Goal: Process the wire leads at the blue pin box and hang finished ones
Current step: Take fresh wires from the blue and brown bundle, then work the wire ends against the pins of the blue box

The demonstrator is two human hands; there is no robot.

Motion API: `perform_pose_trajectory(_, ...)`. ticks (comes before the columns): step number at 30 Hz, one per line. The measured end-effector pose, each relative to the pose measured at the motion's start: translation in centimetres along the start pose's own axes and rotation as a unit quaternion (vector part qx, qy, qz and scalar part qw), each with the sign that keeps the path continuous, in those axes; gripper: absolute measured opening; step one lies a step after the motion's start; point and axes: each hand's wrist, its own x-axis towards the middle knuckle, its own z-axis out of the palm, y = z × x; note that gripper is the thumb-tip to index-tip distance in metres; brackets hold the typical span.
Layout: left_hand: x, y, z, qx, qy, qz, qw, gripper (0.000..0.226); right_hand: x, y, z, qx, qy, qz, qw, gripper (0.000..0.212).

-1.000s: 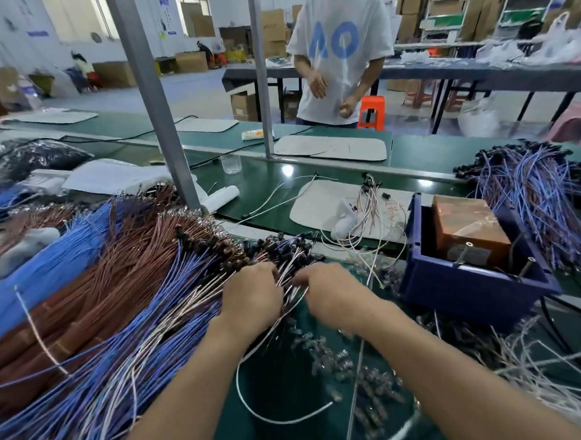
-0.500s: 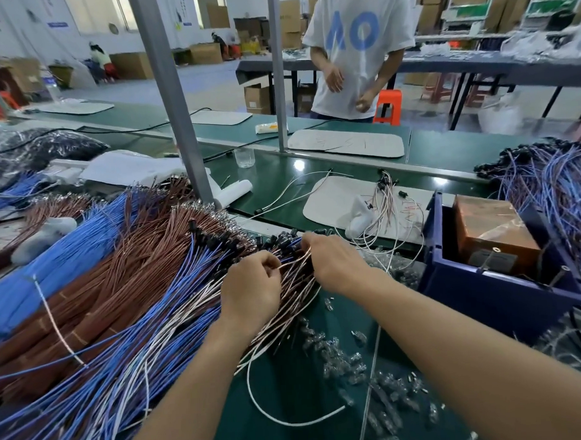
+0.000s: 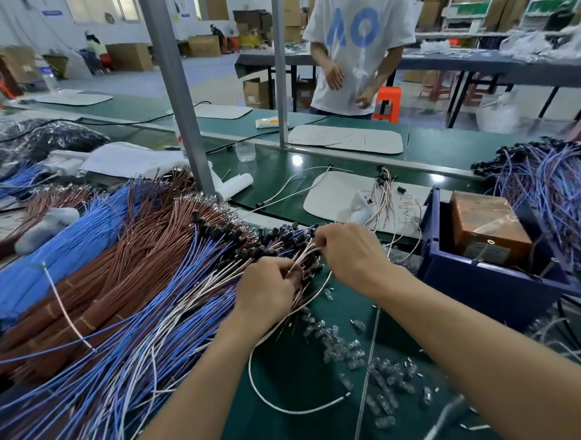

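A big fan of blue, brown and white wire leads with black end caps lies across the green bench on the left. My left hand grips a small bunch of these leads near their capped ends. Just right of it, my right hand pinches thin leads at the same spot. The blue pin box stands to the right of my hands, with a brown block inside it. Behind the box at the far right hangs a bundle of blue leads.
Several small clear plastic parts are scattered on the bench below my hands. A grey metal post rises behind the wire pile. A white mat holds loose leads. A person in a white shirt stands beyond the bench.
Both hands have shifted slightly forward into the capped ends of the leads, and my right hand has closed its pinch on thin leads. The view moved a little closer.
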Motion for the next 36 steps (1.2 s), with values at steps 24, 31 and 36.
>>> perform_pose_trajectory(24, -5.0, 8.0, -3.0, -0.168, -0.241, 0.115, 0.949, 0.003, -20.2, 10.7, -11.2, 0.229, 0.031, 0.175, 0.957, 0.030)
perform_pose_trajectory(31, -7.7, 12.3, 3.0, -0.177, -0.248, 0.167, 0.938, 0.013, -24.3, 13.8, -11.1, 0.092, 0.025, 0.196, 0.976, 0.018)
perform_pose_trajectory(36, -9.5, 14.8, 7.2, -0.210, -0.282, 0.170, 0.921, 0.020, -25.0, 13.3, -8.9, 0.075, 0.114, 0.164, 0.977, 0.009)
